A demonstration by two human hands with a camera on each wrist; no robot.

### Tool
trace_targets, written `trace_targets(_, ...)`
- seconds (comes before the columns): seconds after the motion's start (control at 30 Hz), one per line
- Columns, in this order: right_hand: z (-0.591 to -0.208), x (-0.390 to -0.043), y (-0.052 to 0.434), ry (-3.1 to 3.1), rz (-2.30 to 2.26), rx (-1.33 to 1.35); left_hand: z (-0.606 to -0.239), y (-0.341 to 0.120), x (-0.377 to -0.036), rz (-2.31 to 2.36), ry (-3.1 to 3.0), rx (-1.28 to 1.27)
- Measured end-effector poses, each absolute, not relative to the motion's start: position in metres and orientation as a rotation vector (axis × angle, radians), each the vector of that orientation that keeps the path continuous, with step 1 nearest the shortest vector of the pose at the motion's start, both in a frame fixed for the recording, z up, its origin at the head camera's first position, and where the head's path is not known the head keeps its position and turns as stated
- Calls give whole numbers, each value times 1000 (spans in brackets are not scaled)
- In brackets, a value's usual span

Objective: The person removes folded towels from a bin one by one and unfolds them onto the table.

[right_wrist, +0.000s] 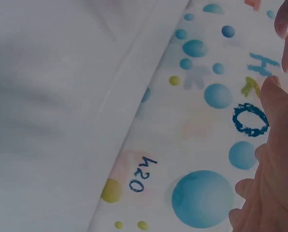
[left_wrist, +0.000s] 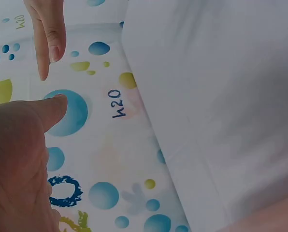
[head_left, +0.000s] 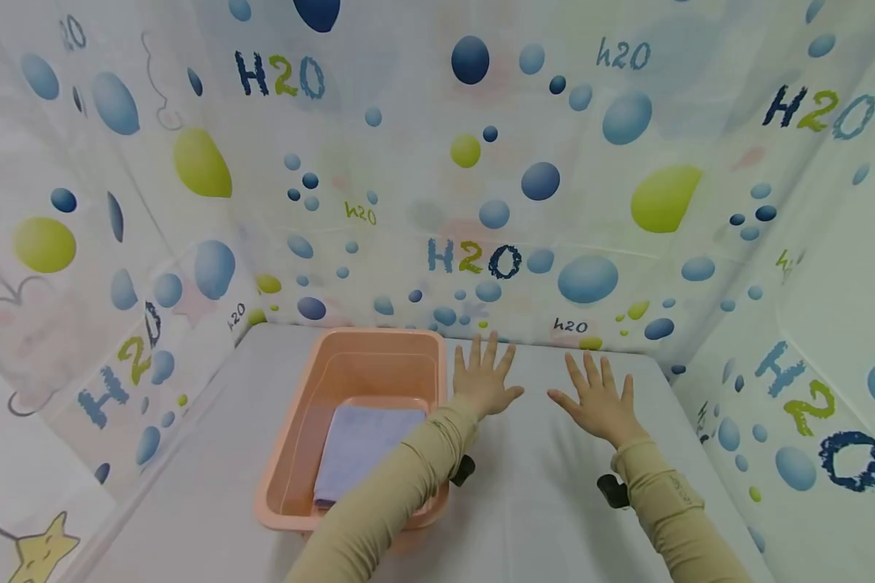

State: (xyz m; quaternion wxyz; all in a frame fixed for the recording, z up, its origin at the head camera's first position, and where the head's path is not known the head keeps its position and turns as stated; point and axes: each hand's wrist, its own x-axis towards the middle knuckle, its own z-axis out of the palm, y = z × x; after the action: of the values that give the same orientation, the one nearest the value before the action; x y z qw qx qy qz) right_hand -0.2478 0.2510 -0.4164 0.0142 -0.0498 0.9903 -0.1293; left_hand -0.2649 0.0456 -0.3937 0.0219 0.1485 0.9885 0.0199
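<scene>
My left hand (head_left: 484, 382) is held out over the table with its fingers spread, just right of an orange-pink plastic basin (head_left: 280, 461). My right hand (head_left: 599, 405) reaches forward the same way, fingers apart, over the table's right half. Nothing is in either hand. Inside the basin lies a folded lavender cloth (head_left: 364, 445), its right part hidden by my left forearm. In the left wrist view the left hand (left_wrist: 18, 159) shows its thumb, with the right hand's fingers beyond. The right wrist view shows the right hand (right_wrist: 279, 150) at the right edge.
A white-covered table (head_left: 525, 518) lies beneath both hands. Behind it and along both sides hang white sheets (head_left: 408, 162) printed with blue and green bubbles and H2O lettering. Dark wrist devices (head_left: 613, 491) sit under both forearms.
</scene>
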Motion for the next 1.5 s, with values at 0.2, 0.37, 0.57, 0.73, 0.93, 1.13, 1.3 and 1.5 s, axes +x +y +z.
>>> trace_targets(0.2, -406, -251, 251, 3116, -393, -171, -386, 38, -268, 25, 3108, 437)
trace_targets(0.37, -398, -250, 245, 3141, -418, -187, -384, 30, -274, -8, 3143, 429)
trace_targets(0.57, -386, -253, 235, 3168, -438, -194, -371, 16, -275, 73, 3174, 435)
trace_targets(0.73, -371, -258, 223, 3206, -471, -223, -359, 0, -275, 111, 3213, 408)
trace_targets(0.93, -358, -262, 206, 3259, -488, -235, -354, -15, -277, 212, 3254, 361)
trace_targets(1.13, -353, -265, 188, 3328, -558, -201, -351, -28, -280, 259, 3340, 320)
trace_targets(1.3, -350, -266, 174, 3403, -680, -247, -348, -41, -280, 329, 3385, 289)
trace_targets(1.5, -347, -267, 155, 3459, -818, -360, -345, -57, -281, 401, 3377, 237)
